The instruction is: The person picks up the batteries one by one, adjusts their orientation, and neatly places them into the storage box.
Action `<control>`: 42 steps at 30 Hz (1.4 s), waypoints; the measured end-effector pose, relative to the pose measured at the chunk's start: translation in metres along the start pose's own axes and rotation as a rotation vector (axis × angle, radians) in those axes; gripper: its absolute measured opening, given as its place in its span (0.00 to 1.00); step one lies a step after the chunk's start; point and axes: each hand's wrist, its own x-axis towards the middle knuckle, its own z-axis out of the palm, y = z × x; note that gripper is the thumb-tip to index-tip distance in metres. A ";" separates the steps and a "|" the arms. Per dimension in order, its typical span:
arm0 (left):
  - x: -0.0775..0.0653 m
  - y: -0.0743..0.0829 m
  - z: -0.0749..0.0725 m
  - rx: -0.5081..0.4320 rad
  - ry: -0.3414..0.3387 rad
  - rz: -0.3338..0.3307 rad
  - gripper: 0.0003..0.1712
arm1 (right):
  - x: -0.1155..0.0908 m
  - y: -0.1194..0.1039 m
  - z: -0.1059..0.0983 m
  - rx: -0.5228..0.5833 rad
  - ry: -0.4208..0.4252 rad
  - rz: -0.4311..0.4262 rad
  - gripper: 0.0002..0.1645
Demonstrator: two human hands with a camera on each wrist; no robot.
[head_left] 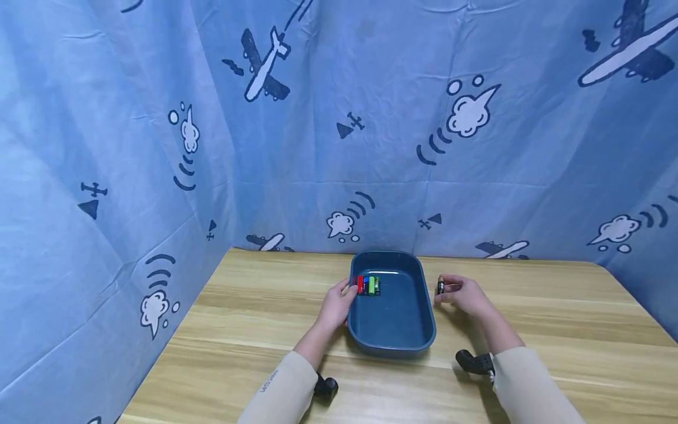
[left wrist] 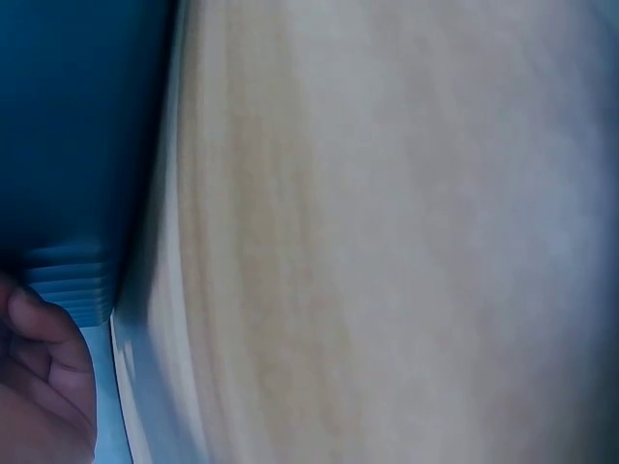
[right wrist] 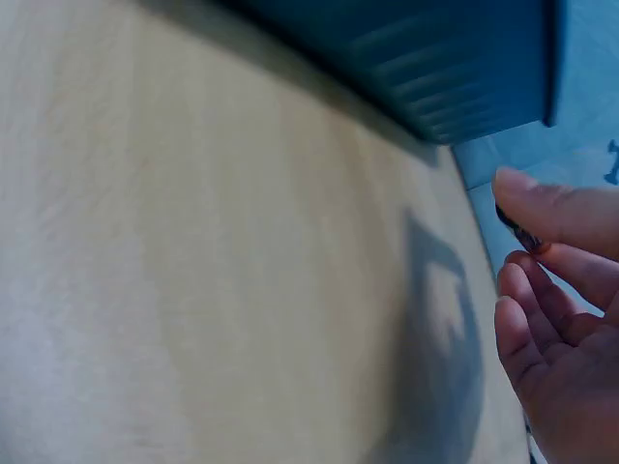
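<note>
A dark blue plastic bin (head_left: 392, 315) stands on the wooden table. My left hand (head_left: 336, 303) grips its left rim, thumb over the edge and fingers outside; in the left wrist view that hand (left wrist: 44, 372) shows at the lower left against the ribbed wall. Inside the bin, several batteries (head_left: 372, 285) in red, blue and green lie side by side near the left wall. Right of the bin, my right hand (head_left: 463, 294) pinches a dark battery (head_left: 441, 286) between thumb and fingers. The right wrist view shows this battery (right wrist: 520, 230) above the tabletop, mostly covered by the thumb.
A light wooden table (head_left: 556, 306) extends on both sides of the bin. Behind and to the left hangs a blue curtain (head_left: 392, 147) printed with planes and clouds. Black wrist mounts (head_left: 475, 362) jut from below both sleeves.
</note>
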 end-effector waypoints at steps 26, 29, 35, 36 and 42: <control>0.000 0.001 -0.001 0.003 0.007 0.002 0.27 | 0.001 -0.063 -0.016 0.116 0.028 0.125 0.40; 0.000 0.001 -0.001 0.003 0.009 0.000 0.27 | 0.003 -0.068 -0.015 0.124 0.013 0.106 0.40; 0.000 0.001 -0.001 0.007 0.008 0.009 0.26 | 0.005 -0.079 -0.015 0.164 0.000 0.129 0.40; 0.000 0.001 -0.001 0.005 0.006 0.009 0.26 | 0.005 -0.080 -0.014 0.164 0.001 0.133 0.41; 0.000 0.001 -0.001 -0.005 -0.012 0.007 0.27 | 0.007 -0.085 -0.013 0.162 0.000 0.123 0.40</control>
